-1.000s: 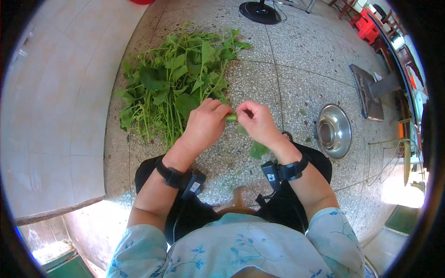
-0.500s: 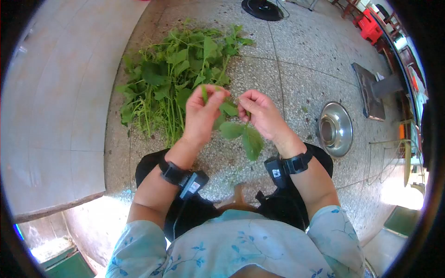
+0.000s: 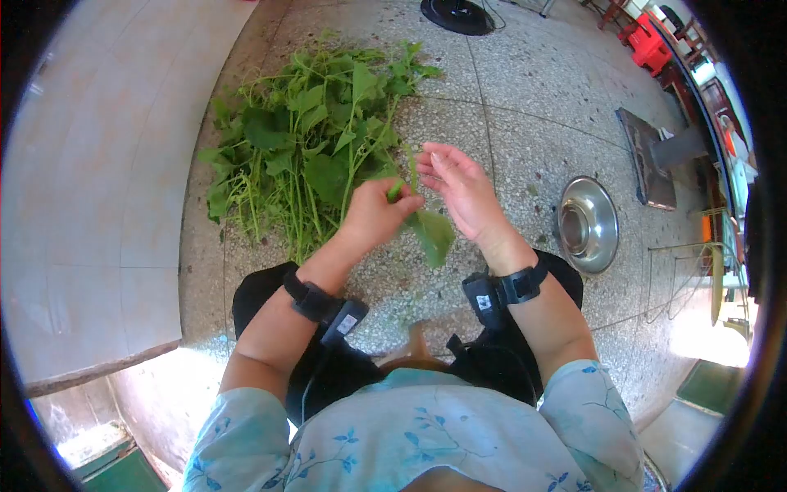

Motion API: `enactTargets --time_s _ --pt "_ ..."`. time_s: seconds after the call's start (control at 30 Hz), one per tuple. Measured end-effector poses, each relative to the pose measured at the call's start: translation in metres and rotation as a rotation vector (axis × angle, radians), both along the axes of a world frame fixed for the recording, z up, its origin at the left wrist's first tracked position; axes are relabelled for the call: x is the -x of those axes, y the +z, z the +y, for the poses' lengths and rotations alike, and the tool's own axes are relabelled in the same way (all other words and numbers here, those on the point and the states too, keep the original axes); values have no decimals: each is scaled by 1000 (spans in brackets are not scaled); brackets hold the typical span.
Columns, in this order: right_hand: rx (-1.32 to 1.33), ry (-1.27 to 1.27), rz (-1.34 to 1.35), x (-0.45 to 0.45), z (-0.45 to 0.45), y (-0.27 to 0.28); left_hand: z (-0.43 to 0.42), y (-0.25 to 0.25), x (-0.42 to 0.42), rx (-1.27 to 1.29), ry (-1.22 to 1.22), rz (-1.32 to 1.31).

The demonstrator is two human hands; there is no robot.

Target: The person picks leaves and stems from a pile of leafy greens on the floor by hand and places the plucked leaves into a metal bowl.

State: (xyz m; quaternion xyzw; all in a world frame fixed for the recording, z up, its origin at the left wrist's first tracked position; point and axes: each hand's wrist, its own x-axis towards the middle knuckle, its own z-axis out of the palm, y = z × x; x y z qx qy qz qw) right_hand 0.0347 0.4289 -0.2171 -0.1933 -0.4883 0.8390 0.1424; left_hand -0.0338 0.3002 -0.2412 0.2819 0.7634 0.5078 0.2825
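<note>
A heap of leafy green vines [image 3: 303, 139] lies on the speckled floor ahead and to the left. At the heap's near right edge, my left hand [image 3: 379, 211] is closed on a green stem [image 3: 395, 192]. A broad green leaf [image 3: 433, 236] hangs just right of those fingers, below my right hand. My right hand [image 3: 457, 187] is raised beside it with the fingers apart and the palm partly showing. A thin green tendril stands close to its fingertips; whether they touch is unclear.
A shiny metal bowl [image 3: 588, 225] sits on the floor to the right. Beyond it lies a dark flat base [image 3: 648, 160] with a grey post. A black round stand [image 3: 457, 15] and red stools [image 3: 648, 43] are farther off. Pale tiles [image 3: 98, 180] border the left.
My left hand has turned palm-down and moved lower with the stem. My right hand has opened its fingers. The broad leaf now hangs nearer my left hand.
</note>
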Motion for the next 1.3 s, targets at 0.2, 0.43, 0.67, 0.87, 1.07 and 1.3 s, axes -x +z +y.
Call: enactTargets --time_s 0.2,0.43,0.67,0.87,1.07,1.3 --pt "-773 -11 -64 -18 10 -12 -5 -2 25 -197 367 -207" --pt "-1133 -38 -14 -13 1 -15 -12 3 29 -409 429 -715" --pt "-997 49 -74 -5 -11 -13 -8 4 17 -392 320 -560" --pt "-1002 -12 -52 -2 -14 -16 -6 1 10 -328 257 -378" --pt "-1341 -82 47 -2 -15 -19 -1 -12 9 -216 268 -71" --pt "-1454 -36 47 -3 -14 -23 -2 -16 6 -123 248 26"
